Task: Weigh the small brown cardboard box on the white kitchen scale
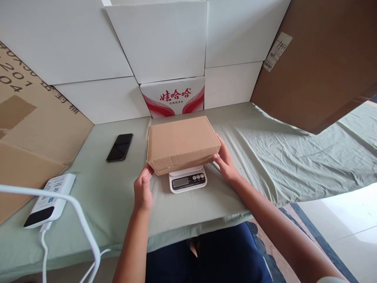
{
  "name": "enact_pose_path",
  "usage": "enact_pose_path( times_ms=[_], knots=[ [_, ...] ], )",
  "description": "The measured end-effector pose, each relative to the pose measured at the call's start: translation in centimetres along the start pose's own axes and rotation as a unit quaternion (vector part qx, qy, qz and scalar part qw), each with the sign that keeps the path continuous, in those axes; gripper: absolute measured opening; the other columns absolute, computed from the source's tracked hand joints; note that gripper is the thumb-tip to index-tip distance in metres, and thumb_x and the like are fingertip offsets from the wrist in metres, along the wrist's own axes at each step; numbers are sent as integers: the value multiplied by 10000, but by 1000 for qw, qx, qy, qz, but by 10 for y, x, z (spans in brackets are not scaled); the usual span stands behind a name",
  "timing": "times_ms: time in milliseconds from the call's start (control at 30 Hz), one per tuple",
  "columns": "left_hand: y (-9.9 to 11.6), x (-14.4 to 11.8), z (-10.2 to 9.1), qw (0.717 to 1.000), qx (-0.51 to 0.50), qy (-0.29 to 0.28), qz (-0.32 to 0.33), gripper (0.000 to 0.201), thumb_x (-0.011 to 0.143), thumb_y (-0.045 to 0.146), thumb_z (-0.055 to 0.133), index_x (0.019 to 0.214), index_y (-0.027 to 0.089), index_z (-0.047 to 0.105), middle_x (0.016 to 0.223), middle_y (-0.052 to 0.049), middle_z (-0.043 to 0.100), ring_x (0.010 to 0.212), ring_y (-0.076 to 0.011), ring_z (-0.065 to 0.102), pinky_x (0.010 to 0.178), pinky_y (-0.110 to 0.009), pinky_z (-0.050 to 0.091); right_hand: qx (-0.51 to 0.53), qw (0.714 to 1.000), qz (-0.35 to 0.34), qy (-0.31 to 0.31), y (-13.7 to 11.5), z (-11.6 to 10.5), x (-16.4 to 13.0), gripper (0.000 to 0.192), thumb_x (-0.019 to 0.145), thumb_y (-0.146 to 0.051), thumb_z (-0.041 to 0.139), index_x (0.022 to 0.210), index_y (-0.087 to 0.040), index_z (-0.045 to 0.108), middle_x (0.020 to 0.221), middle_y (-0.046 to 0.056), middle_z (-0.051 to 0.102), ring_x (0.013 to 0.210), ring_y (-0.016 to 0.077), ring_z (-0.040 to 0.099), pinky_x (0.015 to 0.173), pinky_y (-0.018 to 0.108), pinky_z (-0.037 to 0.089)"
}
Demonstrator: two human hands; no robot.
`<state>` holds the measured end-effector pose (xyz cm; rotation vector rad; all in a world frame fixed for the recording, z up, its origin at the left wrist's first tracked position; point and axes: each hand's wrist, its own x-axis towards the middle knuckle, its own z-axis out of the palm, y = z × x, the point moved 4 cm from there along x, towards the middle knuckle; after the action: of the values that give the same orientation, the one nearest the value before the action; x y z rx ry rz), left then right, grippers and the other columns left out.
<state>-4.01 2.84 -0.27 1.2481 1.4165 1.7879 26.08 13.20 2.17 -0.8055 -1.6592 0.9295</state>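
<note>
A closed brown cardboard box is over a small white digital kitchen scale, hiding the scale's platform. Whether its weight rests there I cannot tell. The scale's grey display and buttons stick out below the box's near side; no reading can be made out. My left hand holds the box's near left corner, its fingertips partly hidden under it. At the right end, my right hand grips the box with the thumb on the near face and fingers along the side.
A black phone lies left of the box. Further left, a white power bank has a white cable plugged in. White boxes form a wall behind; large brown cardboard stands right, more at left. Green cloth covers the table.
</note>
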Motion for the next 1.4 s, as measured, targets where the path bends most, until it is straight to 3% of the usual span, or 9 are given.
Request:
enact_pose_path(
  times_ms=[467, 600, 700, 800, 900, 1000, 1167, 1400],
  knots=[
    [-2, 0, 1, 1000, 8, -8, -14, 824, 879, 807, 513, 1325, 142, 705, 1354, -200, 703, 1381, -367, 595, 1150, -493, 477, -37, 999, -11, -7, -5, 2, 0, 844, 948, -658, 611, 1661, -364, 268, 1737, 67, 318, 1582, 374, 355, 1207, 538, 460],
    [10, 4, 5, 1000, 15, -13, 3, 770, 900, 772, 516, 1328, 159, 699, 1323, -188, 715, 1350, -348, 619, 1131, -471, 495, -33, 999, -18, -1, -8, 3, 1, 897, 932, -646, 643, 1673, -373, 218, 1755, 56, 277, 1592, 360, 340, 1217, 538, 460],
    [27, 23, 10, 999, 38, -15, 33, 697, 911, 720, 549, 1314, 170, 693, 1304, -167, 721, 1317, -334, 636, 1103, -440, 516, -33, 998, -45, 15, -19, 2, 14, 928, 922, -633, 664, 1679, -368, 196, 1759, 60, 263, 1594, 360, 335, 1219, 540, 457],
    [36, 60, 17, 998, 42, -1, 55, 654, 908, 697, 571, 1288, 178, 686, 1284, -151, 725, 1276, -315, 656, 1075, -415, 529, -32, 996, -76, 28, -29, 2, 43, 946, 915, -634, 670, 1680, -367, 181, 1757, 62, 264, 1581, 371, 350, 1205, 547, 464],
    [25, 103, 27, 999, -8, 0, 41, 648, 903, 716, 557, 1245, 179, 677, 1242, -158, 733, 1217, -300, 689, 1046, -421, 543, -31, 995, -92, 36, -24, 9, 80, 1001, 878, -693, 669, 1680, -360, 171, 1764, 66, 241, 1552, 387, 381, 1165, 555, 493],
    [-3, 129, 36, 999, -29, 10, 10, 644, 864, 739, 591, 1191, 190, 672, 1242, -162, 729, 1226, -303, 686, 1058, -440, 533, -14, 996, -83, 43, 1, 21, 105, 1024, 865, -735, 633, 1680, -321, 172, 1758, 91, 246, 1528, 390, 406, 1161, 559, 486],
    [-43, 134, 37, 999, -31, 12, -40, 682, 823, 762, 622, 1215, 205, 645, 1345, -179, 685, 1316, -321, 637, 1100, -474, 501, -8, 998, -51, 30, 42, 38, 112, 986, 864, -603, 658, 1672, -280, 195, 1738, 105, 292, 1472, 364, 469, 1195, 537, 444],
    [-55, 133, 38, 996, -40, 10, -75, 686, 824, 782, 610, 1207, 213, 632, 1382, -183, 667, 1346, -316, 619, 1103, -468, 496, -17, 1000, -6, 16, 54, 41, 108, 950, 831, -344, 611, 1671, -259, 176, 1695, 112, 368, 1404, 311, 539, 1143, 496, 489]
  ],
)
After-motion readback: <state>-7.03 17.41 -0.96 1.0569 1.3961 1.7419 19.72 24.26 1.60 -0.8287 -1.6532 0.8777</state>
